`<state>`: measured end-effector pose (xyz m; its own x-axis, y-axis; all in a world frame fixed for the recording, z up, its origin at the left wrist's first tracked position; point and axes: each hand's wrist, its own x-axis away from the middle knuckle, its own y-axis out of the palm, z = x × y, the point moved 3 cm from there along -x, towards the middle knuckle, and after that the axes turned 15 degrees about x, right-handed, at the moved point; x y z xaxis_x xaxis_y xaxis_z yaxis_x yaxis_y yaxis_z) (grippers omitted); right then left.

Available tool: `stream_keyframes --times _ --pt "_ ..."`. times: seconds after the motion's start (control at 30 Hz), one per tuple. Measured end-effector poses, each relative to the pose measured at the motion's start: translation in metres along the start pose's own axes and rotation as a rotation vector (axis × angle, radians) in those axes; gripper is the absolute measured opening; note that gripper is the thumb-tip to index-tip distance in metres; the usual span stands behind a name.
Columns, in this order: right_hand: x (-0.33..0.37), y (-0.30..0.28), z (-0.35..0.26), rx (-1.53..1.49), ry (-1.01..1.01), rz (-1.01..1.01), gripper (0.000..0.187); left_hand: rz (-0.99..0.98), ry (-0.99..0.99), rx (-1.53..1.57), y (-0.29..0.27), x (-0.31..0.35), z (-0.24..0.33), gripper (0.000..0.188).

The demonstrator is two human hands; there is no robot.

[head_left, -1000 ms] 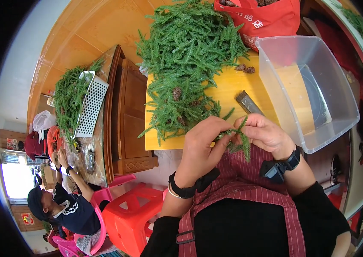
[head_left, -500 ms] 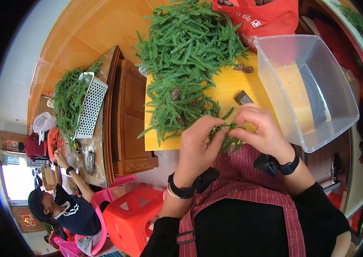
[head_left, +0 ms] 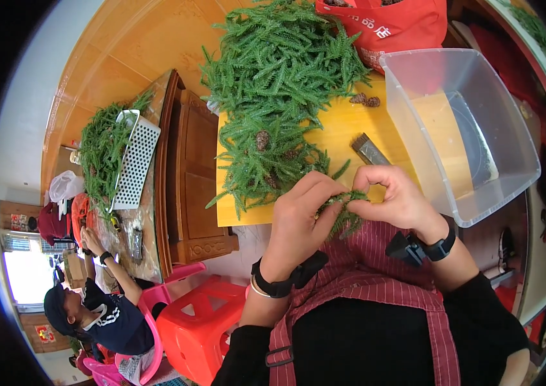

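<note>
A green artificial fir sprig (head_left: 348, 222) is between my two hands, in front of the striped red apron. My left hand (head_left: 302, 209) grips it between thumb and fingers. On the sprig's other side, the thumb and forefinger of my right hand (head_left: 396, 198) pinch its upper end. Just beyond my left hand lies a smaller cluster of fir branches (head_left: 253, 164) with a brown pine cone (head_left: 262, 140) on it. A flat brush (head_left: 369, 151) rests on the yellow tabletop (head_left: 340, 135) past my right hand.
A big heap of fir branches (head_left: 286, 61) covers the far left tabletop. Beyond two loose pine cones (head_left: 372, 101) stands a red bag (head_left: 401, 29). At right is a clear plastic bin (head_left: 424, 148). Left are a red stool (head_left: 192, 321) and a seated co-worker (head_left: 115, 321) at another table.
My right hand has shifted slightly down and right, uncovering more of the brush handle. The sprig stays between both hands.
</note>
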<state>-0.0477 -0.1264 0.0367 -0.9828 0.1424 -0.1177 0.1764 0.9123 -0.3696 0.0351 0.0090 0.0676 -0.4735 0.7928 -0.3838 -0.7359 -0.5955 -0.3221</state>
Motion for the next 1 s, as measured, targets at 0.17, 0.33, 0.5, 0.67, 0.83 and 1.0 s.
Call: stream_keyframes --times 0.17,0.33,0.5,0.67,0.83,1.0 --pt "-0.002 0.002 -0.004 0.237 -0.053 0.156 0.016 0.001 -0.015 -0.056 -0.001 -0.001 -0.003 0.017" --pt "-0.001 0.004 -0.016 0.708 -0.281 0.433 0.019 0.002 0.071 -0.193 0.001 -0.002 0.0 0.022" --pt "-0.005 0.004 -0.021 0.878 -0.33 0.603 0.019 0.066 0.096 -0.216 0.003 -0.008 0.005 0.021" --pt "-0.006 -0.006 -0.011 0.497 -0.168 0.334 0.016 0.159 0.056 -0.043 0.0 0.001 -0.009 0.021" --pt "0.004 0.007 -0.009 -0.075 -0.005 0.038 0.007 0.232 0.23 0.0 0.0 0.004 -0.008 0.024" --pt "0.009 0.007 -0.007 -0.31 0.065 0.043 0.009 0.192 0.33 0.03 0.001 0.011 -0.012 0.027"
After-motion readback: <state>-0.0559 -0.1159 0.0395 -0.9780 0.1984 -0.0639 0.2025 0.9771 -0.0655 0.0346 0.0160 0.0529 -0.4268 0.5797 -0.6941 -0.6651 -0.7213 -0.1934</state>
